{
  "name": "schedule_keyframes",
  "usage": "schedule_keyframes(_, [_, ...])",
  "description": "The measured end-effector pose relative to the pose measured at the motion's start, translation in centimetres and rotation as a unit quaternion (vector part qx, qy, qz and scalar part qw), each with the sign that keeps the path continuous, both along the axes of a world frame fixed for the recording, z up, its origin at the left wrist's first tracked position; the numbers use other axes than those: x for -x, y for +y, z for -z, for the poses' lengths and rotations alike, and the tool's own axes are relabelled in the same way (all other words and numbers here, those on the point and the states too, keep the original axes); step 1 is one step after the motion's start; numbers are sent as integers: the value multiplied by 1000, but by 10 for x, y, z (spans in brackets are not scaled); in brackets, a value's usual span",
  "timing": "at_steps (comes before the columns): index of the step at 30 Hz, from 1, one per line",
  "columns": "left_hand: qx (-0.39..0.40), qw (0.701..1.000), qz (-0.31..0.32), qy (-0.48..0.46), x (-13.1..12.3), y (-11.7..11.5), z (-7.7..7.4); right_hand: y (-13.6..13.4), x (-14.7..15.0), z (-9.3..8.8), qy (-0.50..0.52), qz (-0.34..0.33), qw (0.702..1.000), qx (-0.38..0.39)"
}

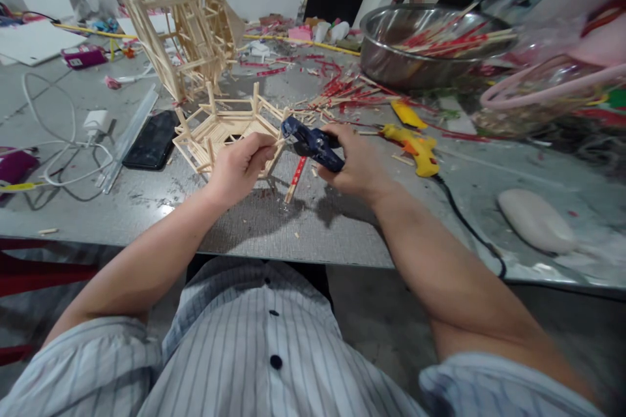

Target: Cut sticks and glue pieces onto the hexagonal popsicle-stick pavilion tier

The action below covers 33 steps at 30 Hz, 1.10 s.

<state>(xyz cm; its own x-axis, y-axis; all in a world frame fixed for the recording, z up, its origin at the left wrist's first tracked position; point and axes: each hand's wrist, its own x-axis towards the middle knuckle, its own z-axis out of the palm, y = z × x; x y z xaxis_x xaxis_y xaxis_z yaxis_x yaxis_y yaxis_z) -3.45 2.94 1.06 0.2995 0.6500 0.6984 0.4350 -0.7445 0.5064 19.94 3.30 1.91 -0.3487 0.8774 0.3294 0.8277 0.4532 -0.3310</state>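
Note:
My right hand [355,166] is wrapped round a dark blue hand tool [315,143], whose head points left. My left hand [243,166] pinches a thin wooden stick [280,142] whose end meets the tool's head. Behind my left hand sits a low polygonal frame of wooden sticks [229,125] with short upright posts, partly hidden by the hand. Below the tool, a few red-wrapped sticks [296,176] lie on the table.
A taller stick structure [188,32] stands behind at the left. A black phone [151,140] and white cable lie left. To the right are a yellow glue gun [415,146], a metal basin [391,65] holding sticks, and a white stone-like object [536,221].

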Motion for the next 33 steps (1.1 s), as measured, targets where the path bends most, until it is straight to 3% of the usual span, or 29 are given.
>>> schedule_keyframes(22, [-7,999,20,36,-2,-4,-3,-8,7,-5,-35,15,999,37])
schedule_keyframes(33, [-9,997,79,-1,-2,-1,1,5,-2,18,-3,-24,997,-67])
